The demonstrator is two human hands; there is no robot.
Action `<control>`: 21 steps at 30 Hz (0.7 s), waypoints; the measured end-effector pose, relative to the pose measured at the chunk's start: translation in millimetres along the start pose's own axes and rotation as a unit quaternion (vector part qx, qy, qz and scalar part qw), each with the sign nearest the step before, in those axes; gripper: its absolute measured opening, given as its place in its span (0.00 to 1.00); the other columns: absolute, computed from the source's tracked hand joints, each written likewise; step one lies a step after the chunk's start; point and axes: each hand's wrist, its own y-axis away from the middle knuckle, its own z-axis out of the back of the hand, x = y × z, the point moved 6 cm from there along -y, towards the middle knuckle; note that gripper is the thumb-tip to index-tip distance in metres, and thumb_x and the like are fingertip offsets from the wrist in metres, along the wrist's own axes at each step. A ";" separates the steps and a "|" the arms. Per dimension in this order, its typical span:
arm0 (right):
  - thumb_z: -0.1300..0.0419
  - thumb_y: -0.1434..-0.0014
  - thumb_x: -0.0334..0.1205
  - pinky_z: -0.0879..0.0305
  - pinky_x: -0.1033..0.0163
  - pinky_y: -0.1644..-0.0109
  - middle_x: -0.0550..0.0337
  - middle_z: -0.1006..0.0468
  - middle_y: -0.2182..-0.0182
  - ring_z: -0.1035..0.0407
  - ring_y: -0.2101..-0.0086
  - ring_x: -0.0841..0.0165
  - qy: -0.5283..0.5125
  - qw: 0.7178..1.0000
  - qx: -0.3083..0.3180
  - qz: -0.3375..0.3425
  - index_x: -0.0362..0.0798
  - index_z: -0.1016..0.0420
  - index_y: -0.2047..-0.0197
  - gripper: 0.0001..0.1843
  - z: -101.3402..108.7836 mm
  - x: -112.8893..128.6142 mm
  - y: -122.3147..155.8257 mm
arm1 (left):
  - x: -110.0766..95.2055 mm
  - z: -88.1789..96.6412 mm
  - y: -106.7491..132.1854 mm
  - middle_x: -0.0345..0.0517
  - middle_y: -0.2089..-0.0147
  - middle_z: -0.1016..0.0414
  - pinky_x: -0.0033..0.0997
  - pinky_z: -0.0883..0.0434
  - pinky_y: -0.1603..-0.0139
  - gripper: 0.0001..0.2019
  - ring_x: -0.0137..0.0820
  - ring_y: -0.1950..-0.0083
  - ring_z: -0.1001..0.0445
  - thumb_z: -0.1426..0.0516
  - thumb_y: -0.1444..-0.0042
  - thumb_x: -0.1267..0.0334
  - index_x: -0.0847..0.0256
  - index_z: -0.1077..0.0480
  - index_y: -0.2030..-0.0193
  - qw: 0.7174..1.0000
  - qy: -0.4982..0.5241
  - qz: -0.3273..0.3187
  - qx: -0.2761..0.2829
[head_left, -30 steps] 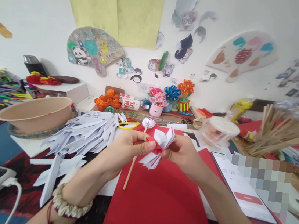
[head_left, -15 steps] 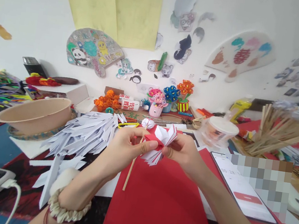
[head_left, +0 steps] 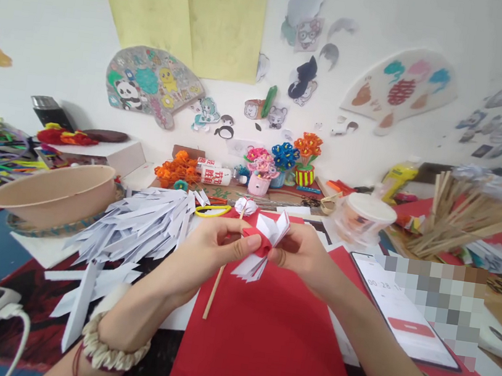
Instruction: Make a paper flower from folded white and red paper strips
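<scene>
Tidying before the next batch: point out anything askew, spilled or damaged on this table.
Nothing looks damaged. The strips sprawl in a loose heap beside the left hand, a few strays lying apart nearer the front. That hand and the right hand pinch the bundle.

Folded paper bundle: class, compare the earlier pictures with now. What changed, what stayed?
The left hand and right hand drew slightly closer, squeezing the folded paper bundle into a narrower fan. Both hands still grip it; wooden stick and red sheet stayed put.
</scene>
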 end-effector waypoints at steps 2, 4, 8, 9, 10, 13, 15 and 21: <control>0.29 0.49 0.51 0.25 0.56 0.58 0.54 0.18 0.65 0.23 0.63 0.62 -0.005 1.000 0.002 -0.002 0.46 0.20 0.62 0.18 -0.6 -1.8 0.0 | 0.8 -0.4 -0.3 0.45 0.66 0.23 0.29 0.36 0.59 0.14 0.32 0.62 0.31 0.34 0.49 0.52 0.63 0.22 0.67 1.000 0.006 0.001 0.004; 0.29 0.48 0.50 0.26 0.56 0.57 0.54 0.18 0.64 0.24 0.62 0.62 -0.015 1.000 0.002 0.004 0.47 0.20 0.61 0.17 -1.2 -1.9 -0.5 | 1.8 0.8 -0.7 0.44 0.67 0.24 0.28 0.37 0.61 0.14 0.31 0.64 0.32 0.34 0.48 0.52 0.63 0.23 0.68 1.000 0.014 0.006 -0.004; 0.29 0.48 0.51 0.28 0.55 0.53 0.55 0.18 0.62 0.24 0.60 0.62 -0.001 0.999 -0.008 0.036 0.49 0.20 0.60 0.17 -2.3 4.1 -2.3 | 2.3 3.6 -0.6 0.43 0.68 0.26 0.28 0.38 0.62 0.14 0.31 0.64 0.32 0.35 0.48 0.53 0.64 0.24 0.69 0.999 0.028 0.009 -0.017; 0.30 0.48 0.51 0.28 0.54 0.53 0.56 0.18 0.63 0.24 0.61 0.61 0.014 0.999 -0.013 0.047 0.49 0.20 0.62 0.16 -2.2 6.7 -2.6 | 1.2 4.0 -0.4 0.43 0.69 0.27 0.28 0.39 0.62 0.14 0.31 0.65 0.33 0.35 0.48 0.53 0.64 0.25 0.70 1.000 0.027 0.004 -0.016; 0.30 0.48 0.52 0.29 0.54 0.53 0.56 0.18 0.65 0.25 0.61 0.61 0.031 0.998 -0.020 0.060 0.49 0.20 0.64 0.16 -1.9 9.6 -2.7 | -0.6 4.6 0.0 0.43 0.69 0.27 0.28 0.39 0.63 0.14 0.30 0.65 0.33 0.34 0.48 0.53 0.64 0.25 0.70 1.000 0.023 -0.005 -0.017; 0.29 0.49 0.50 0.29 0.54 0.54 0.59 0.19 0.68 0.25 0.63 0.61 0.089 0.988 -0.057 0.110 0.50 0.21 0.67 0.13 1.0 20.0 -1.3 | -9.6 7.0 1.8 0.44 0.68 0.26 0.29 0.39 0.64 0.12 0.31 0.66 0.33 0.35 0.47 0.54 0.62 0.24 0.69 0.998 -0.023 -0.053 -0.029; 0.30 0.48 0.47 0.28 0.55 0.56 0.59 0.19 0.67 0.25 0.64 0.62 0.125 0.978 -0.083 0.147 0.51 0.21 0.69 0.10 2.3 26.9 1.1 | -16.3 9.4 3.2 0.44 0.67 0.25 0.30 0.39 0.64 0.10 0.32 0.65 0.33 0.35 0.47 0.55 0.60 0.23 0.66 0.991 -0.084 -0.092 -0.054; 0.30 0.48 0.35 0.30 0.52 0.53 0.57 0.19 0.61 0.27 0.59 0.60 0.277 0.903 -0.145 0.294 0.58 0.16 0.62 0.10 -4.2 51.8 15.1 | -27.7 22.8 6.9 0.46 0.53 0.25 0.33 0.36 0.57 0.13 0.36 0.56 0.29 0.41 0.40 0.52 0.56 0.26 0.54 0.955 -0.184 -0.164 -0.165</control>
